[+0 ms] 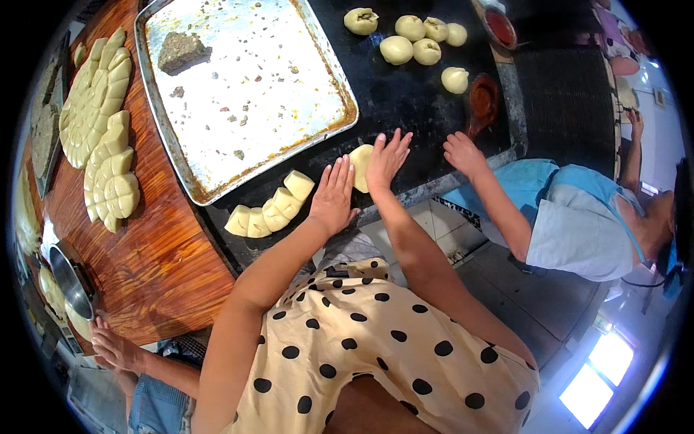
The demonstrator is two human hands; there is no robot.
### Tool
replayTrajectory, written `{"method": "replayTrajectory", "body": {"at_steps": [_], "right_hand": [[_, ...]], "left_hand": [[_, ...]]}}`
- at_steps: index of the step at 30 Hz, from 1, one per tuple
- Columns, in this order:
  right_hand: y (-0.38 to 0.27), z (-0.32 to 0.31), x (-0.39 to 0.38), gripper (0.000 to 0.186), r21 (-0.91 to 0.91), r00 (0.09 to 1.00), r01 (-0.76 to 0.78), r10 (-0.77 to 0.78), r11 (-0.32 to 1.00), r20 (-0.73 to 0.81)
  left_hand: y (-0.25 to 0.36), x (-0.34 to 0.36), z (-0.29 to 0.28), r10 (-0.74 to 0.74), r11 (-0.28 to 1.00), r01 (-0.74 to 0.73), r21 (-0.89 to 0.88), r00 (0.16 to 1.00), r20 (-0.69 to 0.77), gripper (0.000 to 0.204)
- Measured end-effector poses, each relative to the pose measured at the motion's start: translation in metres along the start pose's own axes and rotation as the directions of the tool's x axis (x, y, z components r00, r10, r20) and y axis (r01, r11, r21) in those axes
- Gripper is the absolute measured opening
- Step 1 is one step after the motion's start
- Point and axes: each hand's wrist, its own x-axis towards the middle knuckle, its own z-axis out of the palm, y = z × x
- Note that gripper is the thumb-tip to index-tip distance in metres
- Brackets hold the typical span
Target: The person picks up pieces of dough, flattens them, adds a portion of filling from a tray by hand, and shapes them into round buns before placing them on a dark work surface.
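On the black work surface [426,101], a small flattened piece of pale dough [361,165] lies between my two hands. My left hand [335,194] rests at its left edge, fingers stretched out flat and pointing away from me. With fingers extended, my right hand [387,162] lies along the dough's right side. Neither hand is wrapped around anything. Just left of my left hand, several cut dough pieces [277,210] sit in a curved row. A large metal tray [293,54] lies beyond them, holding a brown crumbly block [181,52] and scattered crumbs.
Several rounded dough buns [410,29] sit at the far right, near a brown ladle-like utensil [483,101] and a red-filled bowl [499,27]. A co-worker's hand [463,153] is close on my right. Scored dough [101,108] and a metal bowl [70,282] occupy the wooden table [163,253] leftward.
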Motion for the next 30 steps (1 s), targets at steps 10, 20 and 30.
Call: {"method": "replayTrajectory", "body": {"at_steps": [10,20,30], "right_hand": [[-0.025,0.004,-0.005,0.075,-0.312,0.968,0.248,-0.224,0.917,0.113],[-0.008,0.008,0.012,0.076,-0.102,0.98,0.162,-0.147,0.982,0.134],[0.016,0.01,0.029,0.064,-0.133,0.934,0.355,-0.356,0.925,0.021]], "left_hand": [[0.003,-0.029,-0.008,-0.023,0.993,0.023,-0.118,1.0,-0.001,0.082],[-0.011,-0.091,-0.032,-0.112,0.93,0.048,-0.365,0.981,-0.156,0.051],[-0.012,-0.126,-0.037,-0.147,0.835,0.02,-0.549,0.971,-0.189,0.031]]}}
